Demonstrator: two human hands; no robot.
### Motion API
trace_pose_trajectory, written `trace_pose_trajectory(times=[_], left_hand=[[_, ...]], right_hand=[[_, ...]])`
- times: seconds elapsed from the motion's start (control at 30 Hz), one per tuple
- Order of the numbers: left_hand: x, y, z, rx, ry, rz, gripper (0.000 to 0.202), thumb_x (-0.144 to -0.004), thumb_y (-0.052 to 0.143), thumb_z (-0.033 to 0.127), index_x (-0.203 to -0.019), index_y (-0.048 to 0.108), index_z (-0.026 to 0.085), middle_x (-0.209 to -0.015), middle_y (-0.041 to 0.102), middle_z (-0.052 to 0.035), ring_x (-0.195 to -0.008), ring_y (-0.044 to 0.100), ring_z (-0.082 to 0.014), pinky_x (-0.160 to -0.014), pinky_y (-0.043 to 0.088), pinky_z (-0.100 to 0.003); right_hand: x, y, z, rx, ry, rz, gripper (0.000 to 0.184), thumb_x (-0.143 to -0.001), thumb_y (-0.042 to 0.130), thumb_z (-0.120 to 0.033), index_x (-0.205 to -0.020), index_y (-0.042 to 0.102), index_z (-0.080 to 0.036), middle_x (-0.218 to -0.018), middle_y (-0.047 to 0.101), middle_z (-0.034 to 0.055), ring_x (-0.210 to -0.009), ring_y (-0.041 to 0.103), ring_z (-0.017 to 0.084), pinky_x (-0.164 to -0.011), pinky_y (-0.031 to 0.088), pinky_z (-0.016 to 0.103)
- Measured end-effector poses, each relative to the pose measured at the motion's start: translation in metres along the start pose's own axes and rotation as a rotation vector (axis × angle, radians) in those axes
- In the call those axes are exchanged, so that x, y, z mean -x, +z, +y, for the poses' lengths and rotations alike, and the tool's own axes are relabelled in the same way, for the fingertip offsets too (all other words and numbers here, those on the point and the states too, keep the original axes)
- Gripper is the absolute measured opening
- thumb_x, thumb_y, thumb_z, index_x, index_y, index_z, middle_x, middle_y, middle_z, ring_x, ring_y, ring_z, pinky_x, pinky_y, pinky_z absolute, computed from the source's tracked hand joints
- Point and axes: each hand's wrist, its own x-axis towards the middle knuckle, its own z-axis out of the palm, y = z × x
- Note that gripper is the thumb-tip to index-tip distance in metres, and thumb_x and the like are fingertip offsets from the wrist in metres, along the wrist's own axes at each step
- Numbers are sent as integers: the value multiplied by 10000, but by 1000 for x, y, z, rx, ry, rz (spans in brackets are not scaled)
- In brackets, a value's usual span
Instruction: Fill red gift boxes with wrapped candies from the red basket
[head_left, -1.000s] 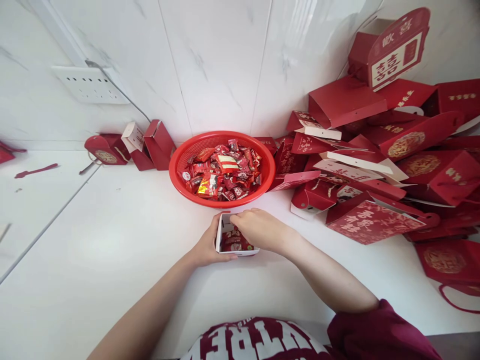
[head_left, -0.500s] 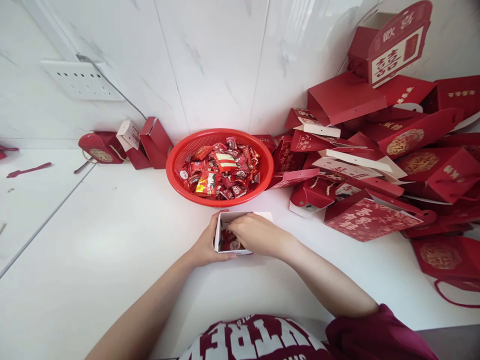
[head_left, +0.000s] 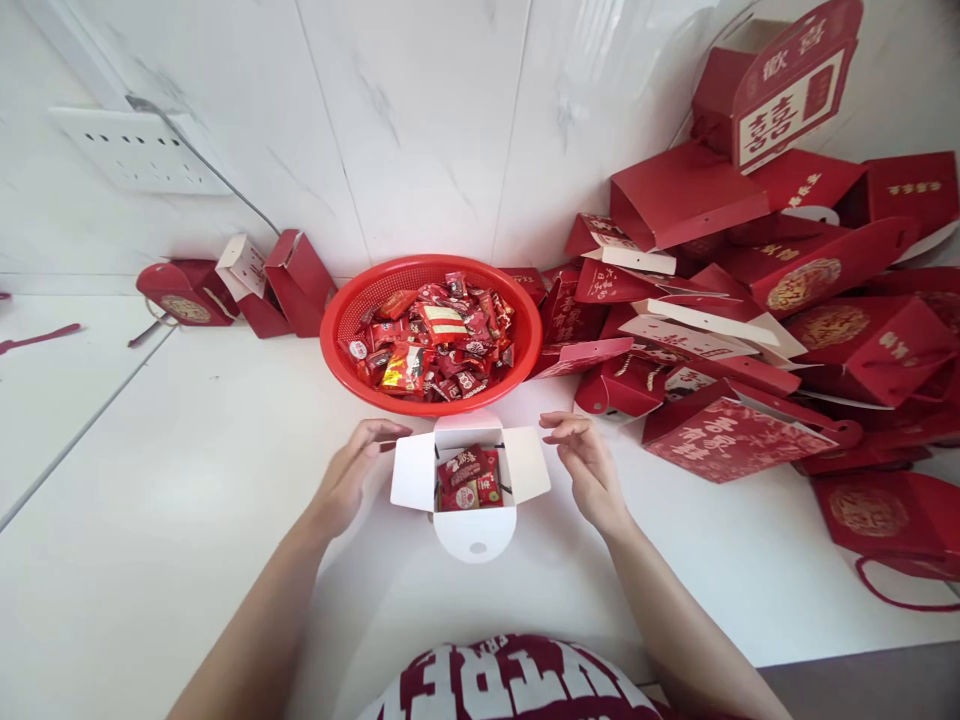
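Observation:
A small gift box (head_left: pixel 474 537) stands on the white table in front of me, its white inner flaps folded outward. Inside it lie several red-wrapped candies (head_left: pixel 469 478). My left hand (head_left: pixel 351 478) hovers just left of the box's side flap, fingers apart and holding nothing. On the other side, my right hand (head_left: pixel 589 470) is raised close to the right flap with its fingers loosely spread and nothing in them. Right behind the box sits a red plastic basket (head_left: pixel 431 404) filled with wrapped candies (head_left: pixel 442 335).
A large heap of red gift boxes (head_left: pixel 735 440) covers the right side against the tiled wall. A few red boxes (head_left: pixel 300 285) stand at the back left, below a socket panel (head_left: pixel 139 150) with a cable. A red strap (head_left: pixel 41 338) lies far left.
My right hand has come out of the box, and my left hand has let go of its side. The box's flaps now spread outward, and the view has shifted slightly.

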Motion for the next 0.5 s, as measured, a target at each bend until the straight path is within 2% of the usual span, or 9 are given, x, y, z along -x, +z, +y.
trace_pose_trajectory(times=[0.07,0.13,0.23,0.33,0.4,0.5], left_hand=[[-1,-10,4,-169,-44,54,234,-944,459,310,-910,651,180,-968,690,-67,-952,644,-243,-891,502,-364],[-2,-12,8,-329,-52,4,173,-886,494,230,-806,642,189,-896,684,-42,-874,641,-221,-824,507,-332],[1,-4,14,-385,116,-32,124,-863,564,208,-950,652,205,-1057,673,-71,-992,633,-237,-876,514,-344],[5,8,18,-346,302,-60,287,-880,602,217,-1165,625,235,-1294,580,-110,-1217,554,-281,-1033,470,-425],[7,15,19,-356,347,-125,359,-907,588,225,-1262,617,269,-1428,482,-106,-1339,460,-301,-1117,406,-471],[9,22,18,-380,320,-215,394,-943,561,246,-1328,605,315,-1539,357,-72,-1438,337,-311,-1181,333,-492]], right_hand=[[0,-5,4,29,20,-124,118,-928,491,-204,-1027,476,-266,-1308,544,112,-1234,539,266,-982,480,513],[-1,-7,1,86,-4,-260,239,-874,566,-174,-1071,473,-272,-1408,490,115,-1326,473,275,-1065,416,538],[0,-6,-6,119,-41,-391,391,-829,685,-214,-1141,462,-288,-1508,398,119,-1415,387,285,-1122,370,538],[4,2,-9,110,-93,-420,508,-785,783,-325,-1182,468,-296,-1519,373,131,-1440,350,302,-1135,368,541],[6,7,-10,98,-128,-425,568,-766,807,-364,-1228,482,-304,-1525,361,129,-1452,326,310,-1148,356,545],[8,12,-10,90,-149,-428,584,-763,812,-390,-1264,521,-313,-1539,345,115,-1465,297,308,-1163,343,532]])
